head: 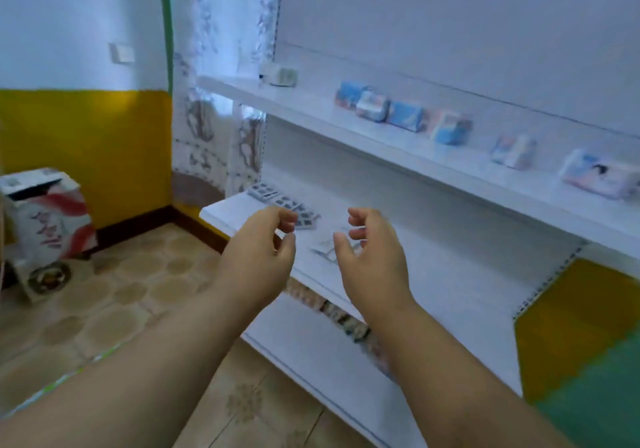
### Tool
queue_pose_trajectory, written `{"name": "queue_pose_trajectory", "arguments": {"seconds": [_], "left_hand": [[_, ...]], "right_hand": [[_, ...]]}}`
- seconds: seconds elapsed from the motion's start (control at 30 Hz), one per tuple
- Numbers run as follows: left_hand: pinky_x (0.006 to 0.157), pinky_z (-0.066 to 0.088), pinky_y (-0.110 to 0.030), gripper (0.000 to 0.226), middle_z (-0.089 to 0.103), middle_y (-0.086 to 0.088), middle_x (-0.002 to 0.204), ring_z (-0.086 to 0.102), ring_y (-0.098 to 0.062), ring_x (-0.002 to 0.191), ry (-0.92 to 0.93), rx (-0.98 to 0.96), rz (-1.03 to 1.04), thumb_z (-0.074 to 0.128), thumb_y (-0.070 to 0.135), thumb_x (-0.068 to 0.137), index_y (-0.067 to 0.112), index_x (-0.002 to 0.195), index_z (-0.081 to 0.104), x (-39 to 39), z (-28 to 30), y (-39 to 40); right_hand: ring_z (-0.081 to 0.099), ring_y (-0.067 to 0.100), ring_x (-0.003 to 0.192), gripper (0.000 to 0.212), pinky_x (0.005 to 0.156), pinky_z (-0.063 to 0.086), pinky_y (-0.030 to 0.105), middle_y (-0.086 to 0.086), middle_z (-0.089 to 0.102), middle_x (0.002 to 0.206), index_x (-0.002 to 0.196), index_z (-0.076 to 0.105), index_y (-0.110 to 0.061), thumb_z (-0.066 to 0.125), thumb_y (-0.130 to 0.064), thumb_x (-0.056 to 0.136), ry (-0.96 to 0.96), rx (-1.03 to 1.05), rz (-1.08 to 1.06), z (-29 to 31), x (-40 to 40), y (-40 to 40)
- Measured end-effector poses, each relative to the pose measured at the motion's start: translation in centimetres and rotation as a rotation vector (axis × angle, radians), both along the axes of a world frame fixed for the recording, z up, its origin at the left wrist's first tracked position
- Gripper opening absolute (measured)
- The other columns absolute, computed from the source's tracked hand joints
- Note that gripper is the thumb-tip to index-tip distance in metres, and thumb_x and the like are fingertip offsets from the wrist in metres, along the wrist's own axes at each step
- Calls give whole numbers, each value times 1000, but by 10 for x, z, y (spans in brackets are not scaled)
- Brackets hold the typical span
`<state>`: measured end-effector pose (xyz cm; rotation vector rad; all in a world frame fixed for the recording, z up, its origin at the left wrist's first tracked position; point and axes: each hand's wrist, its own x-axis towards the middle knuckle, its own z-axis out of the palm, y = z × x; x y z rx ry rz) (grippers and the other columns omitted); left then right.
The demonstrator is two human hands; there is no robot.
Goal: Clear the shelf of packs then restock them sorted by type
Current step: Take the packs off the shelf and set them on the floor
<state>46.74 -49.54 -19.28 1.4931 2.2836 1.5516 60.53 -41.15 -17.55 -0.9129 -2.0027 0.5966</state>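
Both our hands are out over the middle shelf (450, 274), holding nothing. Left hand (258, 257) has fingers loosely curled, thumb near the fingertips, nothing between them. Right hand (372, 260) is the same, curled and relaxed with nothing in it.

Task things: blister packs (282, 205) lie flat in a fanned row at the left end of the middle shelf, just beyond the left fingertips — dark pockets in silvery-grey sheets. One more flat pale pack (323, 248) sits between the two hands, blurred, type unclear. On the upper shelf (398, 143) a spaced row of small wrapped packs (403, 115) in blue, white and pink, plus a pale box-like pack (282, 75) off at the left end. A lower shelf shows a strip of packs (341, 316) at its edge, mostly hidden.

Handling, as we judge it: the blister sheets look light, thin and semi-stiff, lying flush on a smooth shelf — hard to pinch from above, so slide one to the shelf edge or lift a corner, then pinch by the long edges. They could slip or fan apart if we grab several. The wrapped packs look soft and light, probably squashy; grip across the short sides, thumb opposite the fingers.
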Motion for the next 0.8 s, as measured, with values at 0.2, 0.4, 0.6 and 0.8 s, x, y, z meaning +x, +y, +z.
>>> {"name": "queue_pose_trajectory", "arguments": {"seconds": [0.2,0.4,0.6,0.8], "left_hand": [[74,50,-30,21,60,17,101,57,-1,78,28,93,-168,55,23,95,31,114,58,86,52,65],[73,52,-26,20,59,17,97,57,-1,77,6,139,-274,55,22,96,33,113,56,172,84,153],[75,50,-22,24,58,18,105,56,1,80,49,114,-328,54,23,98,34,118,54,206,102,236],[74,42,-20,24,60,14,108,54,0,77,132,121,-454,53,22,98,29,121,55,212,126,328]], "right_hand": [[56,6,97,33,86,46,23,-7,57,117,123,54,-25,63,-20,92,52,55,-151,40,89,45],[57,5,96,33,82,49,23,-9,56,116,125,52,-28,61,-22,94,26,89,-271,78,169,110],[56,4,100,35,80,41,13,-10,55,121,129,51,-28,60,-23,95,51,90,-357,99,201,183],[56,6,102,33,83,42,16,-10,54,124,127,51,-27,59,-22,96,116,84,-471,111,214,254]]}}
